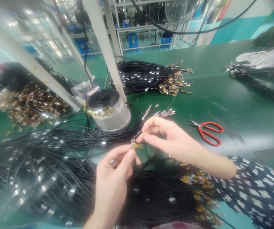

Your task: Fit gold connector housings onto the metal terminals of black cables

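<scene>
My left hand (116, 168) is closed in a pinch on a small metal cable connector (133, 142) with yellow tape at its side. Just above and to the right, my right hand (162, 135) has its thumb and fingers drawn together beside the connector; what lies between them, if anything, is too small to tell. Beneath both hands runs a thick bundle of black cables (79, 175). Behind the right hand, several silvery cable ends (164, 112) lie on the green table (213, 92).
Red-handled scissors (210, 130) lie right of my right hand. A grey round device with a black top (110, 111) stands behind the cables, near white posts (104, 41). Other cable bundles lie at the back (146, 76), the left (32, 101) and the far right (254, 76).
</scene>
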Tool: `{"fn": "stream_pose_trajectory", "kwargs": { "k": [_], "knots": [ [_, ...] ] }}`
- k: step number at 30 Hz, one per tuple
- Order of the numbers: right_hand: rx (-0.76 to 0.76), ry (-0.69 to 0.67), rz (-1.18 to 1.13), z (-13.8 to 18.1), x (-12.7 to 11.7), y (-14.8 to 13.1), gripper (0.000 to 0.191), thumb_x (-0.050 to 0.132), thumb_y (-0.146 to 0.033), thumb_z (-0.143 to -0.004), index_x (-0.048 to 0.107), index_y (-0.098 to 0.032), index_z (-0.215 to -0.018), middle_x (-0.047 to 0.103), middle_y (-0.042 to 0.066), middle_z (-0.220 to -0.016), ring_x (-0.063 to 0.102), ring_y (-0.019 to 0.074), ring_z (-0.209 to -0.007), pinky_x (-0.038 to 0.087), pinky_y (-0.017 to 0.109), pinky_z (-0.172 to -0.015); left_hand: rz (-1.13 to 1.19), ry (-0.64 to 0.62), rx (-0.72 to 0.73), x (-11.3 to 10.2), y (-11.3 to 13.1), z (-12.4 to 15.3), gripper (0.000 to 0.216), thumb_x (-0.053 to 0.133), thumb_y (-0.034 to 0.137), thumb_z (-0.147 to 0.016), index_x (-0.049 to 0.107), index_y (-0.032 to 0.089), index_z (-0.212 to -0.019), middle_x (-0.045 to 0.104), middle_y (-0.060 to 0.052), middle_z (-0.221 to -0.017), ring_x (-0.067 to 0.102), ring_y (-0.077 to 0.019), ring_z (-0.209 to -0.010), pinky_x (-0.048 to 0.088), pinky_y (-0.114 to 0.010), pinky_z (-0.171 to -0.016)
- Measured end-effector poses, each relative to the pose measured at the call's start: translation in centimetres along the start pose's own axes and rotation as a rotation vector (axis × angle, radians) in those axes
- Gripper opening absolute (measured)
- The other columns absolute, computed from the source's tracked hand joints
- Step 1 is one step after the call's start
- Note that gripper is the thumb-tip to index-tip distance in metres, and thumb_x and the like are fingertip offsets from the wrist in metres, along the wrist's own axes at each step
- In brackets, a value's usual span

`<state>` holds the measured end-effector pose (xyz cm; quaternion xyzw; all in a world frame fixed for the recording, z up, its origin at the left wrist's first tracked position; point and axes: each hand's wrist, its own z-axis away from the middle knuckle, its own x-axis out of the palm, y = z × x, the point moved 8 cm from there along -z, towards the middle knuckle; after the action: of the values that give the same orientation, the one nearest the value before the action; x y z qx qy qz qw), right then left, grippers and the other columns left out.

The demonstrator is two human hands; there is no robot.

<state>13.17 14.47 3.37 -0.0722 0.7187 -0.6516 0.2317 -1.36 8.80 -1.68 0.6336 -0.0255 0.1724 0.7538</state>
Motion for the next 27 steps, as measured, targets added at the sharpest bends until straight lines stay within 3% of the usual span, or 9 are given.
{"fn": "stream_pose_trajectory", "kwargs": {
  "k": [3, 7, 11, 17, 21, 27],
  "knots": [
    [0.002, 0.026, -0.051, 0.1, 0.3, 0.6, 0.012, 0.056, -0.023, -0.089, 0.063, -0.016, -0.096, 0.070, 0.006, -0.100, 0.065, 0.0168, -0.095, 0.049, 0.031, -0.087, 0.002, 0.010, -0.006, -0.1, 0.0, 0.0, 0.012, 0.076, 0.024, -0.076, 0.074, 0.017, -0.085, 0.064, -0.001, -0.056, 0.032, -0.0028, -0.041, 0.021, -0.019, -0.042],
    [0.017, 0.029, -0.070, 0.4, 1.0, 0.8, 0.015, 0.065, -0.032, -0.084, 0.069, -0.017, -0.085, 0.073, 0.004, -0.092, 0.065, 0.0183, -0.090, 0.049, 0.033, -0.086, -0.004, -0.014, -0.005, -0.1, 0.1, 0.0, 0.012, 0.074, 0.025, -0.078, 0.073, 0.017, -0.087, 0.063, 0.000, -0.055, 0.032, -0.0029, -0.042, 0.021, -0.019, -0.042],
    [0.003, 0.078, -0.055, 0.6, 1.1, 0.5, 0.008, 0.069, -0.022, -0.079, 0.068, -0.016, -0.073, 0.071, 0.003, -0.083, 0.064, 0.0169, -0.082, 0.048, 0.032, -0.083, 0.000, -0.025, -0.007, -0.1, 0.1, 0.0, 0.012, 0.072, 0.024, -0.080, 0.071, 0.016, -0.088, 0.062, 0.001, -0.055, 0.032, -0.0030, -0.042, 0.020, -0.019, -0.042],
    [0.020, 0.087, -0.046, 0.4, 1.2, 0.5, 0.008, 0.068, -0.019, -0.079, 0.067, -0.015, -0.072, 0.070, 0.001, -0.080, 0.063, 0.0152, -0.079, 0.047, 0.029, -0.081, 0.034, -0.079, -0.065, 0.4, 0.0, 0.1, 0.018, 0.075, 0.025, -0.077, 0.063, 0.018, -0.089, 0.064, 0.001, -0.060, 0.030, -0.0013, -0.040, 0.020, -0.017, -0.041],
    [0.001, 0.082, -0.037, 0.3, 1.3, 0.4, 0.008, 0.067, -0.019, -0.081, 0.067, -0.016, -0.073, 0.070, 0.000, -0.079, 0.063, 0.0139, -0.079, 0.046, 0.027, -0.080, 0.009, -0.070, -0.103, 0.2, -0.1, 0.0, 0.020, 0.081, 0.022, -0.070, 0.062, 0.016, -0.077, 0.061, 0.003, -0.059, 0.030, -0.0005, -0.040, 0.020, -0.017, -0.041],
    [-0.017, 0.096, -0.042, 0.2, 1.5, 0.3, 0.009, 0.067, -0.018, -0.081, 0.068, -0.017, -0.071, 0.072, 0.000, -0.078, 0.064, 0.0142, -0.077, 0.047, 0.027, -0.080, 0.076, -0.110, -0.209, 0.4, -0.9, 0.0, 0.022, 0.078, 0.027, -0.072, 0.063, 0.013, -0.067, 0.058, 0.002, -0.057, 0.026, 0.0005, -0.037, 0.013, -0.020, -0.040]
  ]
}}
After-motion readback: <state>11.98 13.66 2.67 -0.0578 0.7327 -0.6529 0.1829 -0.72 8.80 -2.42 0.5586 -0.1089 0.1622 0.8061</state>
